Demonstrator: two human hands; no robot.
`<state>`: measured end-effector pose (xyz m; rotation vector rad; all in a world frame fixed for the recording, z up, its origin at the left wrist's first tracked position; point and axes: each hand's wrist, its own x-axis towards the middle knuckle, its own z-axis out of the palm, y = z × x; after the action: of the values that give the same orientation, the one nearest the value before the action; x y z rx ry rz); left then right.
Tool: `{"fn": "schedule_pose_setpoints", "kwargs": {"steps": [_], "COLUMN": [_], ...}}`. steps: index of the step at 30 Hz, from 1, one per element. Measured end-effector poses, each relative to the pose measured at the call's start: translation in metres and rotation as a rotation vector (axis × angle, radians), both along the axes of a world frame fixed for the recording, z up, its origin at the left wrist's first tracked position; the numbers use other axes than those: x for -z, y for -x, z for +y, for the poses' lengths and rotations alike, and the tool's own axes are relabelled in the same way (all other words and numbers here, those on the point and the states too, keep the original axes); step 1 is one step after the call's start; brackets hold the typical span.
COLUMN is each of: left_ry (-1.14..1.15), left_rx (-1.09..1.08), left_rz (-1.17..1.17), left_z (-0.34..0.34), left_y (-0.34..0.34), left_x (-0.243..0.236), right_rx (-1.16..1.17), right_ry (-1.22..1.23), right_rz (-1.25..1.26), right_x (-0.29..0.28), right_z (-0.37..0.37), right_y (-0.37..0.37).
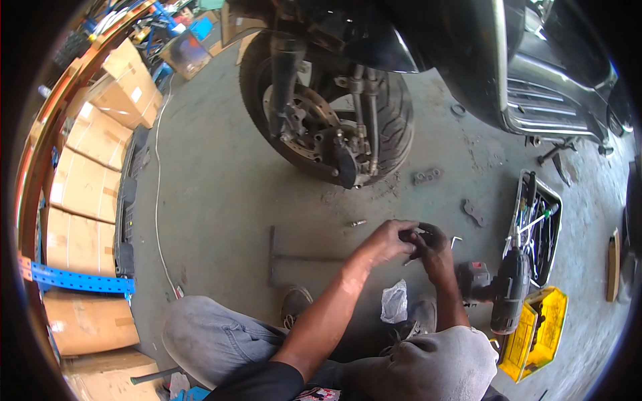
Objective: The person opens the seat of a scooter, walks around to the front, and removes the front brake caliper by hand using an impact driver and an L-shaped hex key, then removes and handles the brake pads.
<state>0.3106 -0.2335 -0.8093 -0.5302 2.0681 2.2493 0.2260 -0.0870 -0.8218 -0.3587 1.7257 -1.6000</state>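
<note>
My left hand [390, 242] and my right hand [433, 248] meet above the floor, fingertips pinched together around something small that they mostly hide. A thin metal bit pokes out just below the fingers, too small to name. Close by on the floor lie a small bolt [359, 223], a bent hex key [457, 240] and a clear plastic bag [394, 302]. Beyond my hands stands a scooter's front wheel [401, 127] with its brake disc [313, 105] and a dark caliper [346, 167] low on the fork.
A T-shaped bar [272, 257] lies left of my arm. To the right are a dark metal plate [473, 212], a tool tray [556, 230], a cordless power tool [511, 294] and a yellow bin [560, 314]. Cardboard boxes [83, 187] and a white cable [157, 174] line the left.
</note>
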Motion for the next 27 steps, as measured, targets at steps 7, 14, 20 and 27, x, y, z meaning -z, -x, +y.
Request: {"fn": "schedule_pose_setpoints", "kwargs": {"steps": [7,14,20,27], "left_ry": [-0.613,-0.739,-0.672,-0.297], "left_rx": [-1.004,-0.841,-0.435,-0.002], "left_rz": [0.216,0.689,0.49,0.415], "left_z": [-0.102,-0.063,-0.026,-0.057], "left_y": [-0.029,-0.015,0.021,0.0], "left_x": [-0.017,-0.027,-0.028,-0.073], "right_rx": [0.071,0.173,0.337,0.354], "right_ry": [0.264,0.416,0.729,0.897], "right_rz": [-0.444,-0.066,0.014,-0.268], "right_x": [-0.025,-0.064,-0.075,-0.092], "right_z": [0.003,-0.029,-0.048,-0.014], "right_y": [0.012,0.003,0.007,0.012]}}
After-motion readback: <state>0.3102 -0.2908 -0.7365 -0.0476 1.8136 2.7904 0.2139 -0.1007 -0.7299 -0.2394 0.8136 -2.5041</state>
